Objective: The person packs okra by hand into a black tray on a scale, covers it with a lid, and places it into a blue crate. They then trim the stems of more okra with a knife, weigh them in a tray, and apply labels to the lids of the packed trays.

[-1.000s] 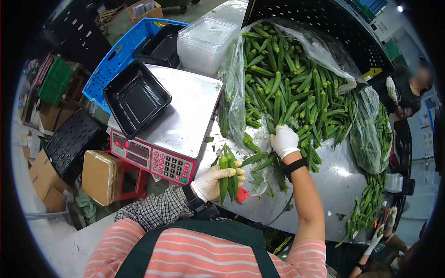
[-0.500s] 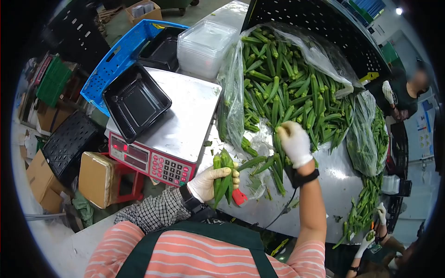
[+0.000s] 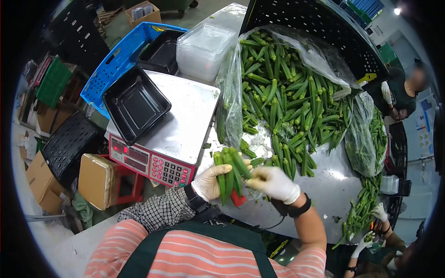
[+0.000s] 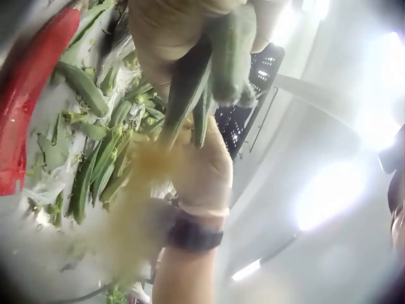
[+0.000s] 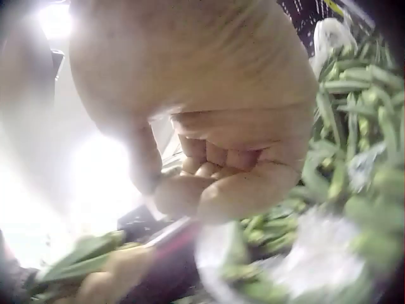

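Several green okra pods (image 3: 222,178) are gripped upright in the gloved left hand (image 3: 208,183), below the scale's front edge. The gloved right hand (image 3: 274,184) is beside it, its fingertips pinching the lower end of a slanted pod (image 3: 239,163) that lies against the bunch. The left wrist view has the left hand (image 4: 168,31) around pods (image 4: 231,57), with the right hand (image 4: 205,168) just below. In the right wrist view the right hand's (image 5: 202,95) fingers are curled; its pod is hidden there.
Loose okra (image 3: 296,92) spills from a clear bag at the back. A black tray (image 3: 136,104) rests on the scale (image 3: 181,116), by clear containers (image 3: 204,48) and a blue crate (image 3: 109,65). A red object (image 3: 238,199) lies beside the left hand. Other people are at the right.
The right hand has moved from the okra pile down and left to the left hand's bunch, where a slanted pod now shows. The left hand has kept its grip nearly in place.
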The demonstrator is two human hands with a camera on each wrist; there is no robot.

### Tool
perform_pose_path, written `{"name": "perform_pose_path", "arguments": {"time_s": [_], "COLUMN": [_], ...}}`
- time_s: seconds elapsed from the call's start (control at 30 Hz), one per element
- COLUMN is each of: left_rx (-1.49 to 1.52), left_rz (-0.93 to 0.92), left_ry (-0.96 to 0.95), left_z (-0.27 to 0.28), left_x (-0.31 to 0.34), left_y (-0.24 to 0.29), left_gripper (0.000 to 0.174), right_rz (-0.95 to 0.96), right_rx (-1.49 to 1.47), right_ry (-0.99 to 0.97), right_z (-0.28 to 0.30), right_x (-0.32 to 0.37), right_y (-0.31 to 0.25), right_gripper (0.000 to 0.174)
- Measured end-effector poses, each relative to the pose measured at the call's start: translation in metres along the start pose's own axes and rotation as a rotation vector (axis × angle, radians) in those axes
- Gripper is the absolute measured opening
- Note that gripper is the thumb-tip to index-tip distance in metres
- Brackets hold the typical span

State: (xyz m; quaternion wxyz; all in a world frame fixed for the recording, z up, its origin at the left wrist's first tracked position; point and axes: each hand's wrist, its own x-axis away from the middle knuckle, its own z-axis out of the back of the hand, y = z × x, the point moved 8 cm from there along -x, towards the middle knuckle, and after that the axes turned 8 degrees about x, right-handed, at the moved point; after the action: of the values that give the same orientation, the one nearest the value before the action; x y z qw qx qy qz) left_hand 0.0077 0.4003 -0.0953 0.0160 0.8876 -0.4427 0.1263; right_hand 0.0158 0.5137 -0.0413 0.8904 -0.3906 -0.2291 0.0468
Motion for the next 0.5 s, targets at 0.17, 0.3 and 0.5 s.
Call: {"name": "perform_pose_path", "arguments": {"time_s": [0.17, 0.3, 0.5], "left_rx": [-0.142, -0.210, -0.295], "left_rz": [-0.003, -0.045, -0.044], "left_ry": [0.069, 0.084, 0.095], "left_z": [0.012, 0.006, 0.004], "left_x": [0.012, 0.024, 0.037], "left_y": [0.010, 0.010, 0.010], "left_gripper": [0.058, 0.052, 0.051], "right_rz": [-0.090, -0.473, -0.373], "right_rx": [0.188, 0.755, 0.361], "right_ry": [0.262, 0.473, 0.636], "right_z": [0.050, 0.088, 0.101], "right_x": [-0.045, -0.103, -0.093], "right_y": [0.038, 0.091, 0.100], "right_gripper": [0.035, 0.033, 0.032]}}
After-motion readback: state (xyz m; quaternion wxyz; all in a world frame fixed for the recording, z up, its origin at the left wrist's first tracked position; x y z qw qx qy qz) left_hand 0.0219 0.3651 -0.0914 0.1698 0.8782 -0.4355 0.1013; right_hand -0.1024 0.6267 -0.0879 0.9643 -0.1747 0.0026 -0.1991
